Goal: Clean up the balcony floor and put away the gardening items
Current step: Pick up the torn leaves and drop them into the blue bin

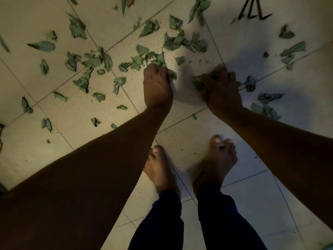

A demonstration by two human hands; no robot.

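Observation:
Dry grey-green leaves [91, 60] lie scattered over the pale tiled floor [75, 116], thickest at the upper middle. My left hand [156, 85] is down at the floor with its fingers curled round a clump of leaves [172, 75]. My right hand [220, 87] is beside it, a short gap apart, and grips another bunch of leaves [197, 83]. More loose leaves [266, 105] lie to the right of my right hand.
My bare feet [160, 170] stand just behind the hands, in dark trousers. A small metal rake head [252, 13] with dark tines lies at the top right. A coloured object shows partly at the left edge [1, 138].

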